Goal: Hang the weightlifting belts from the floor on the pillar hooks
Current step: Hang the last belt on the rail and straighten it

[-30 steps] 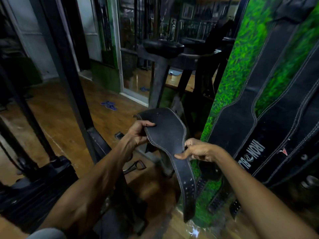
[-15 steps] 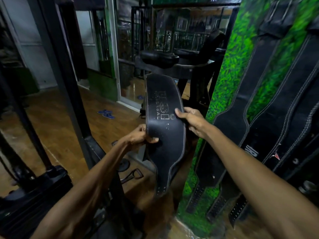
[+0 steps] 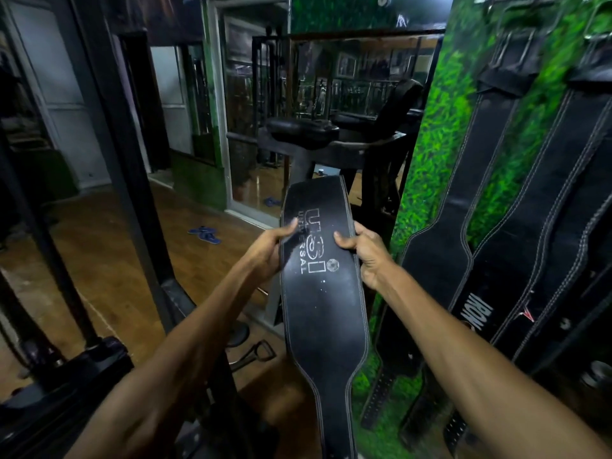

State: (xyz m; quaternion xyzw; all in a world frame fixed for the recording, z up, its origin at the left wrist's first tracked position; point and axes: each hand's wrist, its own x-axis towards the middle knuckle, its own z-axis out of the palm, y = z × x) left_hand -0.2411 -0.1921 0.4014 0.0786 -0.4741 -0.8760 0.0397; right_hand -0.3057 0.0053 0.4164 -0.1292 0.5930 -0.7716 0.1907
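Head view, centre frame: black USI belt (image 3: 323,293), upright, both edges gripped by left hand (image 3: 268,251) and right hand (image 3: 366,251) fingers; unhung. Right of frame: hanging belts (image 3: 463,200) on green pillar (image 3: 427,154).

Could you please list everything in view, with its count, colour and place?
USI Universal weightlifting belt: one, black with white print, held upright at centre.
Hanging weightlifting belts: at least three, black with pale stitching, on the pillar at right; one reads IRON.
Pillar: one, green grass-like covering, right of centre.
Slippers: one pair, blue, on the wooden floor at left.
Cable handle: one, black, on the floor below the left forearm.
Padded gym machine: one, black, behind the held belt.
Left hand: grips the belt's left edge.
Right hand: grips its right edge.
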